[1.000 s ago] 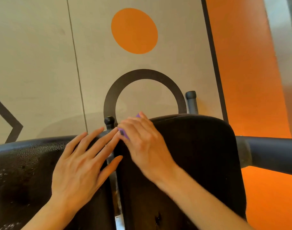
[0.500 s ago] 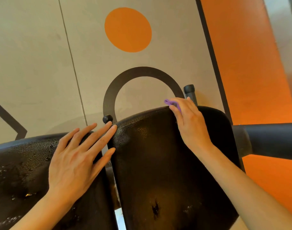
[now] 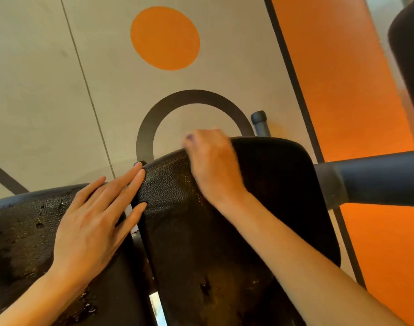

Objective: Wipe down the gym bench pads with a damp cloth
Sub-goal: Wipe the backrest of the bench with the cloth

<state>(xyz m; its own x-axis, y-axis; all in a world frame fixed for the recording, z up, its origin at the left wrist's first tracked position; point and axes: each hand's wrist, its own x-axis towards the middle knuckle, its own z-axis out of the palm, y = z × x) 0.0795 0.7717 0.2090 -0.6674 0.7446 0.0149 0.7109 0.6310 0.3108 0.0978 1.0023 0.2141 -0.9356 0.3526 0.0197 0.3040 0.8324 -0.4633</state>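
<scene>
Two black textured bench pads stand side by side, the left pad (image 3: pixel 25 231) worn and flaked, the right pad (image 3: pixel 271 196) taller with a small tear low down. My left hand (image 3: pixel 91 227) lies flat with fingers spread on the left pad, fingertips touching the right pad's edge. My right hand (image 3: pixel 213 165) curls over the top edge of the right pad, blurred by motion. Only a purple sliver of the cloth (image 3: pixel 189 137) shows at its fingertips; the remainder is hidden under the hand.
A dark padded bar (image 3: pixel 377 180) juts out from the right behind the right pad. A capped post (image 3: pixel 260 123) rises behind the pad's top, and a small black knob (image 3: pixel 139 164) sits between the pads. The floor below is beige and orange with painted shapes.
My right hand slid left along the right pad's top edge, from near its right corner toward the middle. My left hand stayed flat on the left pad.
</scene>
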